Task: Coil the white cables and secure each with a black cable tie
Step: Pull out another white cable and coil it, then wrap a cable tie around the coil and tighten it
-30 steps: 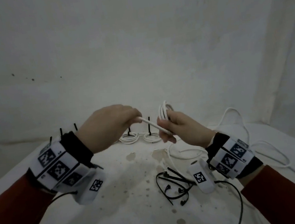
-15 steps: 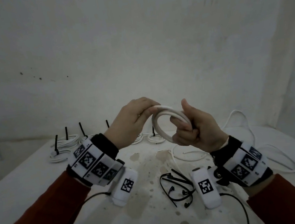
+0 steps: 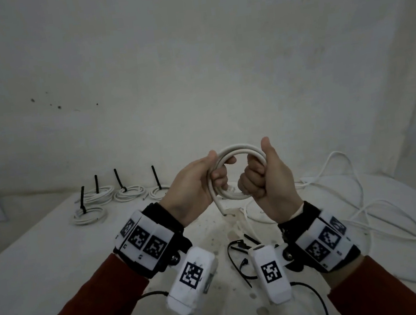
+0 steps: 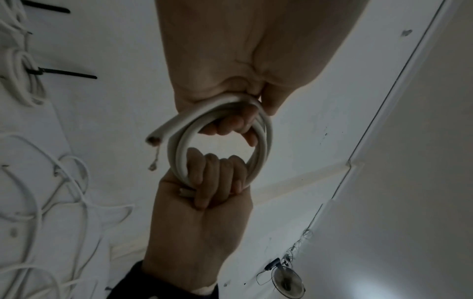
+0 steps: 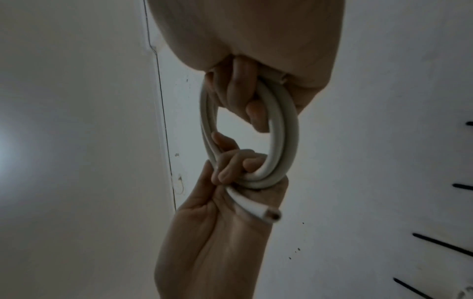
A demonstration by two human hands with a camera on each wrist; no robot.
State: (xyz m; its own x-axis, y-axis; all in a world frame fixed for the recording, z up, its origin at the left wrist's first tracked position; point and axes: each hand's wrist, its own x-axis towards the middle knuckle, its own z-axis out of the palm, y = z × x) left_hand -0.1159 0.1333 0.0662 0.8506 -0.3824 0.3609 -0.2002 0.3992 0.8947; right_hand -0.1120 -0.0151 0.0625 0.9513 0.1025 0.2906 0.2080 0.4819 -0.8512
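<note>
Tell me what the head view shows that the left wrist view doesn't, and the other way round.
Only the head view: loose black ties on the table under the wrists, and four tied coils at the back left.
Only the left wrist view: the coil's cut end with a bare wire hanging out.
Both: the left hand and right hand gripping opposite sides of the coil, which has no tie on it.

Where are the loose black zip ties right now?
In the head view, the loose black cable ties lie on the white table, near its front, below the raised hands and between the two wrist cameras.
</note>
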